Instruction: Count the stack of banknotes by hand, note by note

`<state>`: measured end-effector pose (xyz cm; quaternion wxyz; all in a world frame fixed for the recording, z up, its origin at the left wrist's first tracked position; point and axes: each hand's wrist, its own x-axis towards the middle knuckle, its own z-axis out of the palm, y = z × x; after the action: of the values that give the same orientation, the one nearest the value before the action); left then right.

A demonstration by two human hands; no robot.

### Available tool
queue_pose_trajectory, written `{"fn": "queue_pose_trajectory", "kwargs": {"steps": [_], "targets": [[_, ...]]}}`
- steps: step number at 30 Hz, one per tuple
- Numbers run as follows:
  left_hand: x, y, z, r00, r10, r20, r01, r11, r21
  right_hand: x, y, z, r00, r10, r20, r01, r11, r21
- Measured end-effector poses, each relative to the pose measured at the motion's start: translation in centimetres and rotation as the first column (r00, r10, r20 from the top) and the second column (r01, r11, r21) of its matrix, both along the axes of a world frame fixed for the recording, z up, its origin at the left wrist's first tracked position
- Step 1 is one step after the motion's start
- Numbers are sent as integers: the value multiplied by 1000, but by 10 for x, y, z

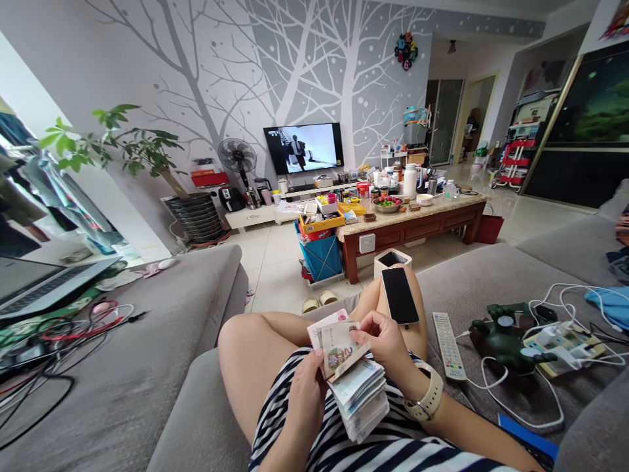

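Several banknotes (341,346) are fanned out between my two hands above my lap. My left hand (305,387) grips them along their left side, thumb on top. With thumb and fingers my right hand (382,337) pinches the upper right edge of the front note, which is brownish and bears a large printed numeral. A pinkish note shows behind it. Just below, a thick stack of bluish-white notes (361,396) rests on my striped clothing, close to both hands. A phone (400,296) with a dark screen lies on my right thigh.
A remote (449,346) lies on the sofa at my right, beside a dark green object (508,337) and a power strip (565,347) with white cables. At left are a laptop (49,285) and tangled cords. Ahead stands a cluttered coffee table (417,226).
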<state>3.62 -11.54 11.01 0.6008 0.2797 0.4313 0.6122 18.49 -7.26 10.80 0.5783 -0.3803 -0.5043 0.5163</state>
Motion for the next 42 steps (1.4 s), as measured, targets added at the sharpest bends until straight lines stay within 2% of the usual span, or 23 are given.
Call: {"fn": "queue_pose_trajectory", "kwargs": {"steps": [6,10,15,23,29,36,42], "targets": [[4,-2,8,998,-12,67,15,999,-40,1,-1,-2,1000,-7,16,6,999,48],[5,-2,10,997,17,82,-13,999,-46,2,-3,-3,999,37,-31,-34,996,86],[4,1,6,994,23,106,-21,1000,-20,3,-5,-4,988,129,-81,-120,987,106],[1,3,-3,995,4,98,-4,1000,-3,6,-11,3,957,281,-65,-274,956,101],[1,2,-3,997,5,79,-4,1000,-10,6,-11,5,952,290,-99,-284,956,74],[1,1,-5,992,60,110,-56,998,-38,7,-8,1,940,329,-86,-322,943,86],[1,-2,-2,994,56,92,-53,998,-27,5,-1,-1,982,185,-25,-184,982,37]]}}
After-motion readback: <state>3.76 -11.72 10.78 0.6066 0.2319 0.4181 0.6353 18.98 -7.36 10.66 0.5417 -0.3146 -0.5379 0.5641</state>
